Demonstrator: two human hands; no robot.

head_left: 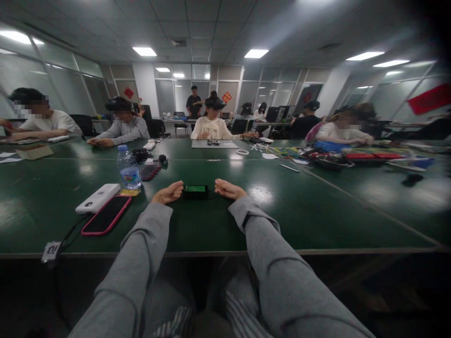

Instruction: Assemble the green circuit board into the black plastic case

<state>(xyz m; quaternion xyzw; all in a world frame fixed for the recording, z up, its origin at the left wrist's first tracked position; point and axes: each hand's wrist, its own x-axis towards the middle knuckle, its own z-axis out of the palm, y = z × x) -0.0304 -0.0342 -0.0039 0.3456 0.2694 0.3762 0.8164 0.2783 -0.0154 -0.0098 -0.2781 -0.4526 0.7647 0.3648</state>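
Observation:
A small black box (196, 190) with a green circuit board on top lies on the green table, between my two hands. My left hand (170, 192) is closed just beside the box's left end, its fingertips pressed together. On the other side, a short gap separates the box from my right hand (228, 189), which is closed too. What either hand holds, if anything, is too small or hidden to make out.
To the left are a water bottle (128, 169), a white power bank (98, 198) with a cable and a pink-edged phone (106, 216). A white pen (289, 168) lies right of centre. Bundled wires (282, 151) and a blue tray (332, 146) lie farther off, near seated people.

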